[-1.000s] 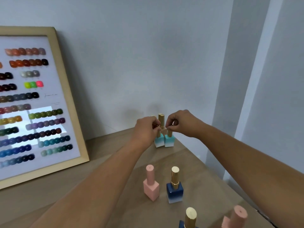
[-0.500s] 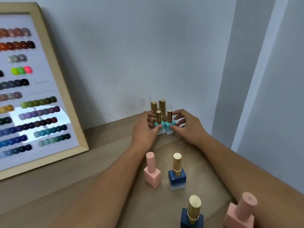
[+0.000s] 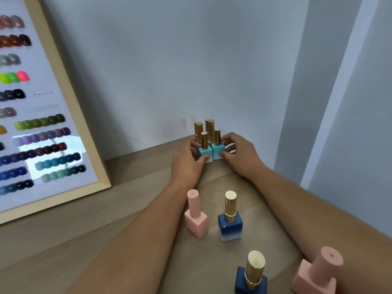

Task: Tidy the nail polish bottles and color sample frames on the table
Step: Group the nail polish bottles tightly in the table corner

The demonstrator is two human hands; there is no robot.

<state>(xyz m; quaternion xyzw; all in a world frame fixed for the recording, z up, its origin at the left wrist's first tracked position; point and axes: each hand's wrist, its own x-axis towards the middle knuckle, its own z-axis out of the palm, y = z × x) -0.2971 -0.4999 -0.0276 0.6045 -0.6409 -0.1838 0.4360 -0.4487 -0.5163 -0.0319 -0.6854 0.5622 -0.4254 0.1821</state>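
Note:
Two teal nail polish bottles with gold caps stand side by side near the wall: the left teal bottle (image 3: 204, 153) and the right teal bottle (image 3: 217, 150). My left hand (image 3: 186, 164) presses on the left one, my right hand (image 3: 239, 154) on the right one. Behind them stand two more gold-capped bottles (image 3: 209, 129), their bodies hidden. Closer to me stand a pink bottle (image 3: 196, 217), a blue gold-capped bottle (image 3: 230, 221), a second blue bottle (image 3: 251, 276) and a second pink bottle (image 3: 316, 274). A wooden colour sample frame (image 3: 70, 115) leans on the wall at left.
The wooden table (image 3: 131, 209) meets the grey wall (image 3: 169, 71) just behind the bottle group. A wall corner (image 3: 297, 124) rises at right, where the table's right edge runs. My forearms cross the table on either side of the loose bottles.
My hands dropped from the gold caps to the bodies of the two teal bottles and now hold them together from both sides. The view shifted closer and to the right.

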